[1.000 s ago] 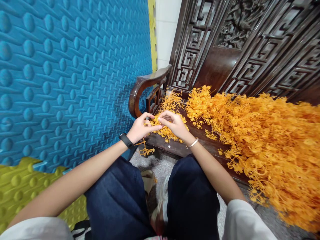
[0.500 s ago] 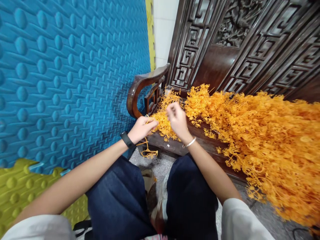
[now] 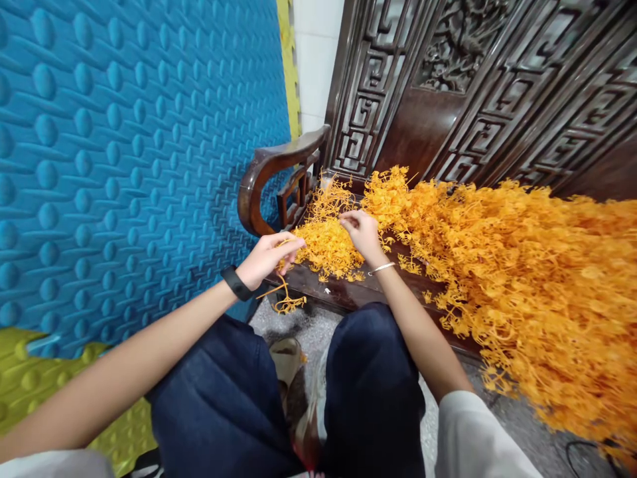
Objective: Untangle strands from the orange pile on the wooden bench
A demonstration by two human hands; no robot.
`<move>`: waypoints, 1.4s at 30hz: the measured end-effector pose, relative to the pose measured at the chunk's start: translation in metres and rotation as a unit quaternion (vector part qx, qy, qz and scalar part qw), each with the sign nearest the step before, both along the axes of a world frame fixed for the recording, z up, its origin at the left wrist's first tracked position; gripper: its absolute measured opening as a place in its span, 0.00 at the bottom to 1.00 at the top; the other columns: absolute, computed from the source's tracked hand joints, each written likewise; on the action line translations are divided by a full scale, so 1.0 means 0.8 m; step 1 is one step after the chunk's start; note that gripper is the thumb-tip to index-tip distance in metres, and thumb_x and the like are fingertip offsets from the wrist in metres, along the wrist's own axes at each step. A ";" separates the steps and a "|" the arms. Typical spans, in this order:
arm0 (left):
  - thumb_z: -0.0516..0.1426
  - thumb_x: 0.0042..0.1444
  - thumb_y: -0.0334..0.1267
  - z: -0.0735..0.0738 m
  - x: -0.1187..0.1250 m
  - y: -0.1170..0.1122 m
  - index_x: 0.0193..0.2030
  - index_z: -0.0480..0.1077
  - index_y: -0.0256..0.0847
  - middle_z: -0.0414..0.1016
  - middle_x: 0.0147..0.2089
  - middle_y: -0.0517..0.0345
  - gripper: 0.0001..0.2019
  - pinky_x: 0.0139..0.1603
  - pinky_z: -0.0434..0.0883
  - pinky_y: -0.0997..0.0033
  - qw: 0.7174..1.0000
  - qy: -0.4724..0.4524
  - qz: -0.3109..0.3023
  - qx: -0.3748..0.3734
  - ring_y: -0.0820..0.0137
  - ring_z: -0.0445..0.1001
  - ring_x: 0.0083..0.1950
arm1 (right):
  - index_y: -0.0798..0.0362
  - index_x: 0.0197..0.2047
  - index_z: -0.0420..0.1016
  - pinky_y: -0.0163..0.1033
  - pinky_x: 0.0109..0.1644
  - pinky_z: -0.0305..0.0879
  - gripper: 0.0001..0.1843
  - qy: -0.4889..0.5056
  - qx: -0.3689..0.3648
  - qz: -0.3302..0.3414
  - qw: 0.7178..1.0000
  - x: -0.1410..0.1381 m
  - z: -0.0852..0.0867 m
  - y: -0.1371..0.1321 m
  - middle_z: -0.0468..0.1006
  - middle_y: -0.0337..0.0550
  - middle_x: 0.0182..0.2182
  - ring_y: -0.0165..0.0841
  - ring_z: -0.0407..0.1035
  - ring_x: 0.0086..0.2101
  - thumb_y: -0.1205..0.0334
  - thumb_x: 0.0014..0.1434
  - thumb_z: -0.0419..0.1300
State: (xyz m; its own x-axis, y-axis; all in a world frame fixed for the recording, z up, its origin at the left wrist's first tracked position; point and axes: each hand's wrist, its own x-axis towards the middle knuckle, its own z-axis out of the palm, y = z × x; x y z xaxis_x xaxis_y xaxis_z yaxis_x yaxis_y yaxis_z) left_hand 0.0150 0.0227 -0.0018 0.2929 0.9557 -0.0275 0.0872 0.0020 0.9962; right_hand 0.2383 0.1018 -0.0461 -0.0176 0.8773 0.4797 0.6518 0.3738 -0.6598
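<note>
Head camera shows two bare hands above a dark wooden bench (image 3: 341, 290). The left hand (image 3: 271, 257) holds an orange plastic sprig (image 3: 287, 304), which hangs below the fingers, in front of the bench edge. The right hand (image 3: 363, 234) is narrow, with fingers bent, above the right side of a small orange pile (image 3: 326, 247); whether it holds some piece, I cannot tell. This pile lies on the seat, near the curved armrest (image 3: 253, 182). A much larger orange heap (image 3: 542, 279) spreads to the right.
</note>
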 end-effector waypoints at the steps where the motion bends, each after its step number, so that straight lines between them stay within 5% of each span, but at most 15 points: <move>1: 0.58 0.50 0.43 0.001 0.000 0.001 0.30 0.69 0.35 0.60 0.18 0.67 0.11 0.16 0.57 0.78 1.000 -0.005 0.001 0.001 0.81 0.58 0.15 | 0.55 0.35 0.76 0.38 0.36 0.62 0.08 -0.017 -0.012 0.004 1.000 -0.003 -0.003 0.002 0.73 0.43 0.28 0.31 0.64 0.28 0.67 0.53 0.56; 9: 0.57 0.52 0.45 -0.003 -0.004 0.006 0.35 0.71 0.34 0.62 0.18 0.65 0.13 0.15 0.56 0.77 0.999 -0.033 -0.014 -0.025 0.80 0.59 0.14 | 0.54 0.34 0.76 0.37 0.37 0.61 0.08 -0.148 -0.067 0.024 0.986 -0.015 -0.020 0.008 0.74 0.43 0.30 0.31 0.65 0.29 0.71 0.51 0.56; 14: 0.56 0.53 0.46 -0.002 -0.011 0.004 0.37 0.72 0.34 0.63 0.19 0.64 0.15 0.15 0.56 0.78 0.998 -0.052 -0.014 -0.024 0.80 0.60 0.15 | 0.57 0.37 0.76 0.39 0.39 0.62 0.09 -0.147 -0.059 0.016 0.987 -0.021 -0.019 0.007 0.73 0.47 0.34 0.32 0.65 0.29 0.69 0.53 0.57; 19: 0.54 0.56 0.48 -0.003 -0.017 0.004 0.41 0.71 0.36 0.63 0.19 0.64 0.16 0.14 0.55 0.79 0.995 -0.090 -0.018 -0.036 0.79 0.61 0.15 | 0.56 0.33 0.75 0.37 0.38 0.62 0.06 -0.047 -0.002 0.099 0.994 -0.041 0.004 -0.017 0.73 0.43 0.31 0.29 0.64 0.28 0.68 0.55 0.56; 24: 0.56 0.54 0.48 -0.003 -0.018 0.005 0.41 0.71 0.36 0.71 0.27 0.59 0.16 0.18 0.61 0.79 0.988 -0.146 0.003 -0.043 0.76 0.68 0.22 | 0.53 0.40 0.71 0.35 0.35 0.62 0.10 0.109 0.024 0.215 0.970 -0.084 0.041 -0.071 0.73 0.40 0.32 0.28 0.65 0.30 0.56 0.59 0.55; 30: 0.56 0.54 0.47 -0.007 -0.018 0.008 0.37 0.72 0.34 0.74 0.31 0.56 0.15 0.28 0.69 0.78 0.982 -0.184 0.016 -0.046 0.75 0.72 0.30 | 0.51 0.38 0.71 0.35 0.33 0.59 0.11 0.005 0.012 0.260 0.966 -0.109 0.040 -0.087 0.67 0.37 0.29 0.28 0.60 0.28 0.55 0.53 0.62; 37: 0.55 0.55 0.43 -0.005 -0.024 0.004 0.28 0.68 0.34 0.71 0.22 0.57 0.13 0.22 0.68 0.75 0.995 -0.019 -0.005 -0.101 0.73 0.71 0.21 | 0.54 0.30 0.68 0.35 0.34 0.60 0.06 0.086 -0.057 0.290 0.952 -0.103 0.033 -0.076 0.70 0.38 0.27 0.28 0.64 0.29 0.61 0.55 0.59; 42: 0.50 0.58 0.38 -0.005 -0.025 0.002 0.21 0.65 0.34 0.56 0.11 0.65 0.16 0.13 0.49 0.81 0.994 0.038 -0.027 -0.095 0.82 0.54 0.10 | 0.54 0.26 0.66 0.35 0.30 0.61 0.08 0.187 -0.155 0.285 0.927 -0.100 0.034 -0.071 0.70 0.35 0.22 0.26 0.64 0.24 0.61 0.50 0.62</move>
State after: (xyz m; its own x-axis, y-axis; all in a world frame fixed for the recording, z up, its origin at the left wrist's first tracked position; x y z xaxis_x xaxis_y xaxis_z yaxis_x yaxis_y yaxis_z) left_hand -0.0054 0.0245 -0.0057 0.3330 0.9143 -0.2305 0.1670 0.1834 0.9688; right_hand 0.1581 0.0453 -0.0186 -0.4044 0.8735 0.2711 0.1108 0.3411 -0.9335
